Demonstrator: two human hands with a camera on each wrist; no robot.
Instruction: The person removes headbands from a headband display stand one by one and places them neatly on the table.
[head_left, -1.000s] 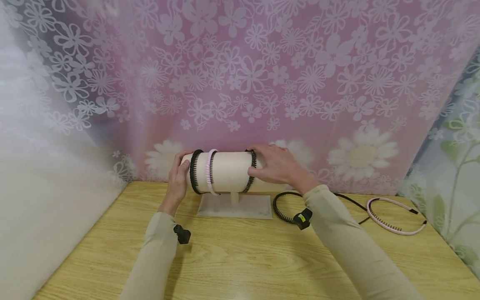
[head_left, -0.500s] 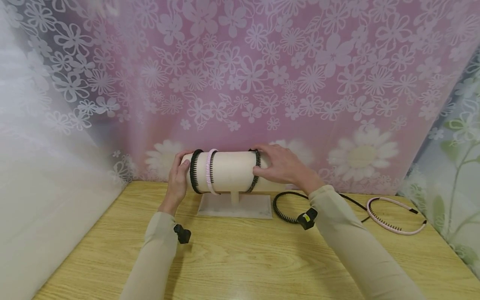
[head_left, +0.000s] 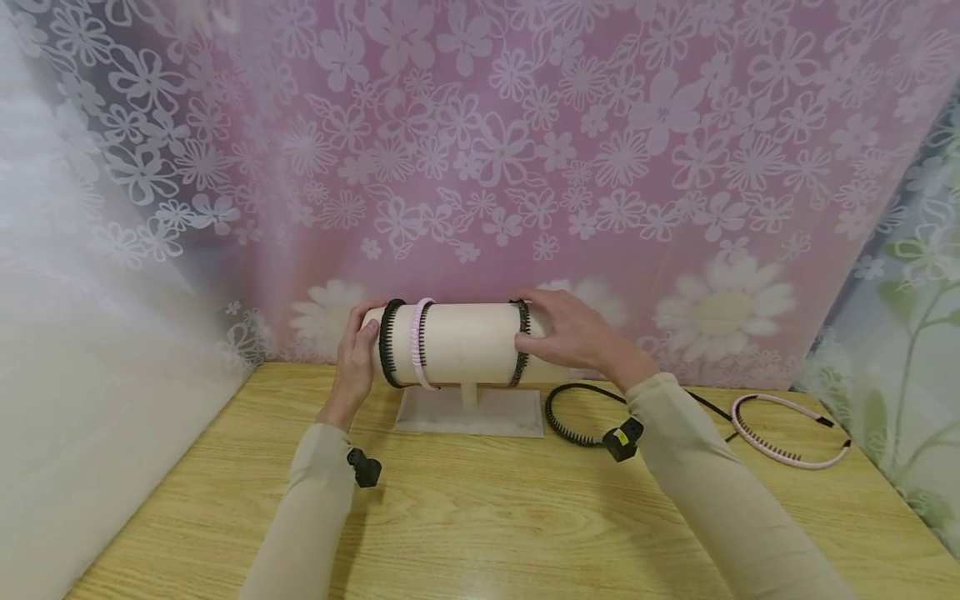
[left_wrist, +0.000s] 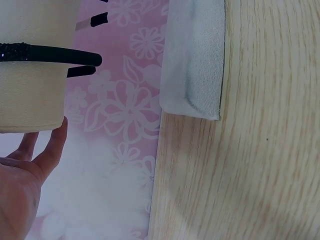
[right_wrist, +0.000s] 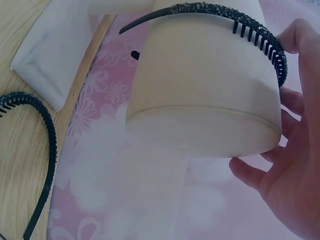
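Observation:
A cream, padded roll point(head_left: 472, 342) lies sideways on a short post above a pale base point(head_left: 487, 421). My left hand point(head_left: 352, 358) grips its left end, fingers behind and thumb in front. Close beside that thumb, a black toothed headband point(head_left: 387, 346) goes round the roll, then a pink headband point(head_left: 417, 342). Near the right end, my right hand point(head_left: 577, 337) pinches a glittery black headband point(head_left: 522, 362) that arches over the roll. In the right wrist view this headband point(right_wrist: 210, 9) has its tips poking out past the roll, and some fingers reach behind the roll's end.
On the wooden table point(head_left: 465, 517), to the right of the base, lies a loose black headband point(head_left: 558, 423), partly hidden by the right wrist. A loose pink headband point(head_left: 787, 457) lies farther right. A flowered curtain point(head_left: 480, 167) hangs close behind the stand.
My right hand has slid the glittery black headband rightward along the roll, toward its right end. The left hand and the other headbands have stayed in place.

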